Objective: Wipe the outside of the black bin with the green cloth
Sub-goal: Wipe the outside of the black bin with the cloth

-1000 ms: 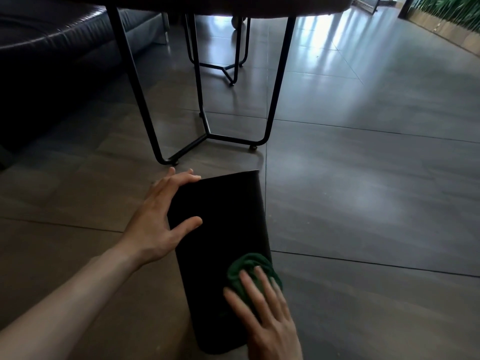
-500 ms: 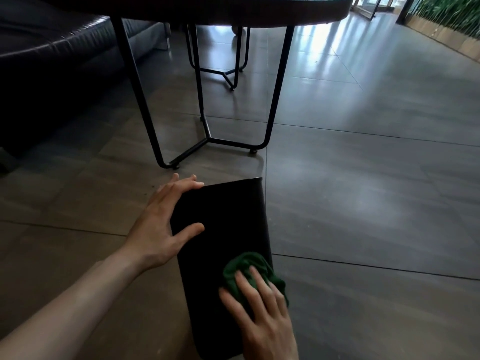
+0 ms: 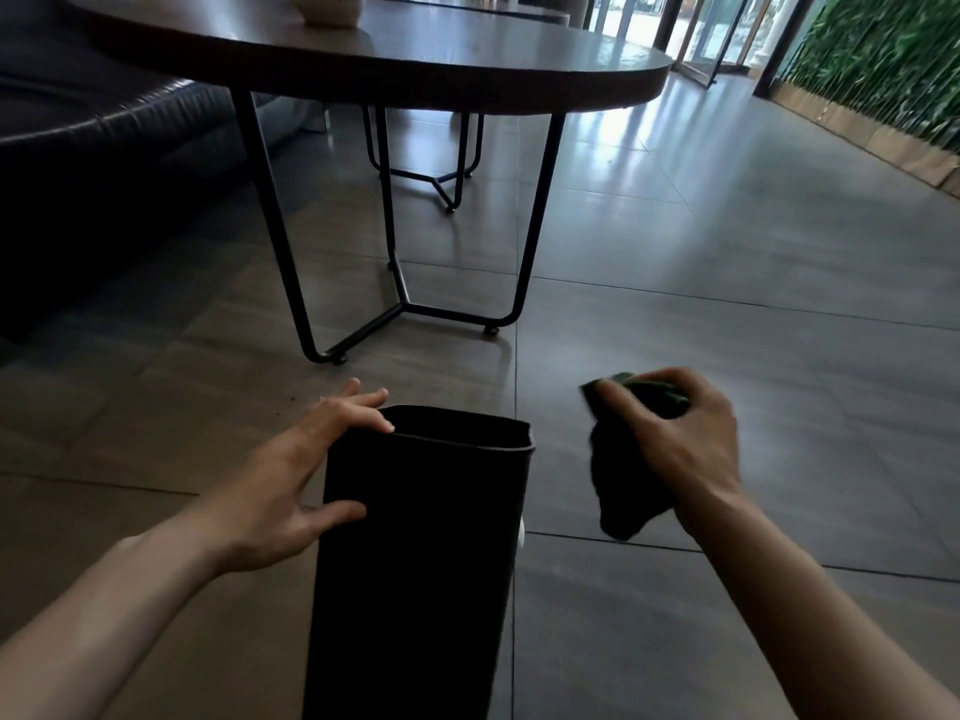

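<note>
Left hand [image 3: 291,491], fingers spread, braces the bin [image 3: 415,563] by its rim, steadying it; right hand [image 3: 670,449], right of the bin, grips the bunched cloth [image 3: 623,491] clear, likely repositioning.

The scene is dim, lit by daylight from the glass doors [image 3: 696,33] at upper right, which throws a pale glare across the glossy floor tiles [image 3: 649,163]. The sofa [image 3: 78,163] and the black bin [image 3: 415,537] sink into near-featureless shadow. The right hand [image 3: 675,439] and green cloth [image 3: 623,485] are motion-blurred, and wide-angle distortion bends the frame's edges.
</note>
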A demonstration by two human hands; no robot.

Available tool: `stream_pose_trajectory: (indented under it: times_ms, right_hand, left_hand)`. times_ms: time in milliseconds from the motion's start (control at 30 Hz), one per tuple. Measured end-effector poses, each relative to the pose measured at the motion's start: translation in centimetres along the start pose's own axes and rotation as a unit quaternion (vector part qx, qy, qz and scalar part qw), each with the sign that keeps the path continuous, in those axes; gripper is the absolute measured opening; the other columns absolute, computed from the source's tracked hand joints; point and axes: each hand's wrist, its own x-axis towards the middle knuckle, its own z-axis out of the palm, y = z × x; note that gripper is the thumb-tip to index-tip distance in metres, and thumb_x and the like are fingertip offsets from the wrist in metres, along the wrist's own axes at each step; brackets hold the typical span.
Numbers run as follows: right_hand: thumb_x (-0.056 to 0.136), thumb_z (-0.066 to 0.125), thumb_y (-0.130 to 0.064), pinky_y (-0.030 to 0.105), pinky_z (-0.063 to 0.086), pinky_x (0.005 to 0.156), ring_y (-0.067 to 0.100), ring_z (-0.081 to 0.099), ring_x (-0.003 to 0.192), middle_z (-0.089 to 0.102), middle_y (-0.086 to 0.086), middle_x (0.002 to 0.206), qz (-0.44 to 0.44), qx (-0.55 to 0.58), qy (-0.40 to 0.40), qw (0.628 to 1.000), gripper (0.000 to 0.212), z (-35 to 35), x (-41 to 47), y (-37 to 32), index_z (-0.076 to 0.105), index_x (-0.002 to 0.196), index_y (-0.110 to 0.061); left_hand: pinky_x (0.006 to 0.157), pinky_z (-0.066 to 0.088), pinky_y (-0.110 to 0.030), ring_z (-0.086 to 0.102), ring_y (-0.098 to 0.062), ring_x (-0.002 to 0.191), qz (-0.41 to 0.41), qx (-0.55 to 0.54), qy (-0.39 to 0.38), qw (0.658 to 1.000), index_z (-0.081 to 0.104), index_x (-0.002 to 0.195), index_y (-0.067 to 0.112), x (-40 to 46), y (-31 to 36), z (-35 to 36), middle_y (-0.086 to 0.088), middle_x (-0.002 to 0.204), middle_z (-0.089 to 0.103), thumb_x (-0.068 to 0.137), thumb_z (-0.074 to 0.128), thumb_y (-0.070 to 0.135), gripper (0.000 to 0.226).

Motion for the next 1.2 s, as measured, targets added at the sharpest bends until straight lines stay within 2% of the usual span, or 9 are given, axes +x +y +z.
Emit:
stream_pose_trajectory:
  times_ms: [67,167,267,533,633,733,967,1067,1200]
  right_hand:
    - [0.075,0.090,-0.037,0.031,0.055,0.078,0.016,0.069,0.088,0.072,-0.008,0.096,-0.092,-0.142,-0.088,0.982,0.030,1.7,0.9,-0.1,0.069,0.096,-0.035]
    - [0.085,0.079,-0.030,0.031,0.046,0.075,0.023,0.064,0.099,0.060,-0.008,0.110,-0.205,-0.366,-0.262,0.869,0.049,3.9,1.3,0.0,0.059,0.126,-0.048]
    - [0.091,0.068,-0.032,0.029,0.042,0.069,0.021,0.060,0.092,0.050,-0.008,0.107,-0.236,-0.425,-0.348,0.801,0.055,4.8,1.3,0.0,0.050,0.136,-0.057]
    - [0.082,0.047,-0.079,0.029,0.048,0.071,0.007,0.058,0.092,0.046,-0.019,0.116,-0.299,-0.369,-0.408,0.780,0.048,3.7,-1.7,-0.1,0.051,0.125,-0.059]
    - [0.093,0.049,-0.068,0.035,0.050,0.072,0.016,0.059,0.099,0.051,-0.012,0.115,-0.337,-0.385,-0.376,0.772,0.033,4.6,-2.3,-0.7,0.058,0.117,-0.047]
    - [0.097,0.048,-0.064,0.033,0.046,0.070,0.017,0.058,0.102,0.052,-0.010,0.112,-0.360,-0.390,-0.353,0.770,0.029,5.2,-3.0,-1.0,0.059,0.114,-0.044]
    - [0.094,0.050,-0.065,0.032,0.040,0.066,0.017,0.061,0.099,0.052,-0.014,0.102,-0.370,-0.399,-0.320,0.775,0.029,4.7,-3.0,-2.5,0.057,0.111,-0.043]
    - [0.094,0.053,-0.064,0.032,0.038,0.067,0.019,0.062,0.099,0.052,-0.013,0.100,-0.350,-0.426,-0.305,0.777,0.028,4.9,-2.1,-3.1,0.061,0.111,-0.042]
    - [0.095,0.053,-0.062,0.032,0.037,0.066,0.020,0.061,0.099,0.055,-0.011,0.102,-0.358,-0.431,-0.284,0.778,0.027,5.4,-1.5,-2.8,0.062,0.111,-0.042]
  left_hand:
    - [0.116,0.025,-0.031,0.021,0.007,0.148,-0.013,0.016,-0.007,1.000,0.047,0.126,0.046,-0.5,-0.3,-0.8,0.032,0.154,0.035,0.074,0.086,0.012,0.073]
    - [0.113,0.028,-0.030,0.024,0.009,0.146,-0.027,0.034,-0.009,0.999,0.046,0.124,0.048,-1.3,-1.1,-1.9,0.035,0.151,0.037,0.075,0.085,0.012,0.072]
    - [0.110,0.033,-0.030,0.028,0.011,0.143,-0.043,0.059,-0.012,0.997,0.044,0.123,0.049,-2.1,-2.1,-2.7,0.039,0.150,0.035,0.075,0.084,0.014,0.071]
    - [0.099,0.041,-0.026,0.042,0.004,0.137,-0.099,0.110,-0.021,0.989,0.042,0.116,0.050,-3.8,-4.4,-5.2,0.045,0.146,0.035,0.073,0.086,0.028,0.065]
    - [0.111,0.036,-0.031,0.035,-0.004,0.144,-0.105,0.114,-0.022,0.988,0.043,0.115,0.051,-3.9,-4.5,-5.3,0.044,0.147,0.034,0.073,0.086,0.027,0.065]
    - [0.119,0.017,-0.022,0.023,0.009,0.146,-0.081,0.119,-0.019,0.989,0.044,0.118,0.050,-3.6,-3.4,-5.3,0.042,0.147,0.034,0.076,0.084,0.021,0.065]
    - [0.120,0.018,-0.018,0.029,0.008,0.144,0.021,0.049,0.016,0.998,0.046,0.137,0.048,-1.0,3.0,-3.6,0.033,0.149,0.042,0.075,0.063,0.015,0.072]
    - [0.121,0.026,-0.029,0.022,0.006,0.147,0.065,0.102,-0.032,0.992,0.033,0.147,0.052,-0.7,3.5,-1.5,0.031,0.155,0.032,0.082,0.068,0.029,0.077]
    - [0.126,0.014,-0.035,-0.003,0.003,0.152,0.062,0.223,-0.084,0.969,0.001,0.153,0.055,-0.5,1.6,1.3,0.028,0.164,0.005,0.087,0.067,0.049,0.093]
